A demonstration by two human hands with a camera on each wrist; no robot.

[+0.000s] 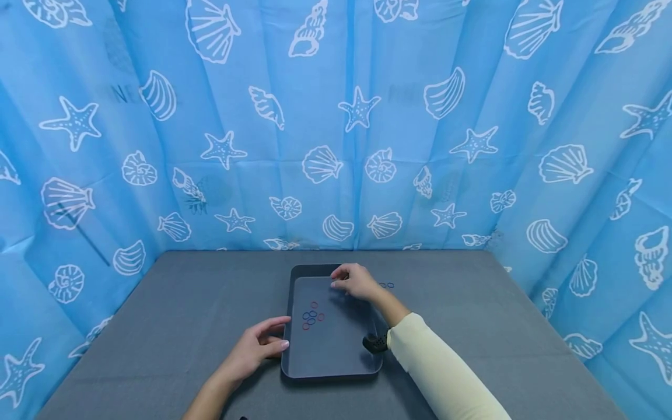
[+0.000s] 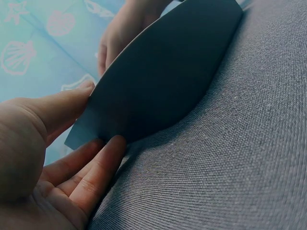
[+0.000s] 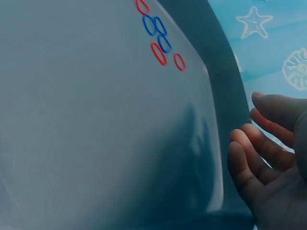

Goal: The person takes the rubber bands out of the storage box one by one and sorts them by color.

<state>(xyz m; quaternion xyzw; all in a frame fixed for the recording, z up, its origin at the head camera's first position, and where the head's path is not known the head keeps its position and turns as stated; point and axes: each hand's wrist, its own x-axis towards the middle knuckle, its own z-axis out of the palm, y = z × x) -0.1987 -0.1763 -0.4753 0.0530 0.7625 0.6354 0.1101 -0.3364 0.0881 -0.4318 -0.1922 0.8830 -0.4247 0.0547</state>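
Observation:
A dark grey rectangular tray [image 1: 336, 356] lies on the table. Several small red and blue rubber bands [image 1: 312, 314] sit on its floor, left of centre; in the right wrist view these bands [image 3: 159, 53] show as thin loops. My left hand [image 1: 257, 350] touches the tray's left side with its fingertips, and the left wrist view shows them against the outer wall [image 2: 158, 81]. Over the far right part of the tray hovers my right hand [image 1: 358, 283], fingers loosely bent. Nothing shows between the right fingers [image 3: 261, 143].
Two blue rubber bands [image 1: 387, 285] lie on the grey cloth-covered table [image 1: 451, 315], right of the tray. A blue curtain [image 1: 336, 116] printed with shells and starfish hangs behind and at both sides. A black device [image 1: 374, 343] is at the right wrist.

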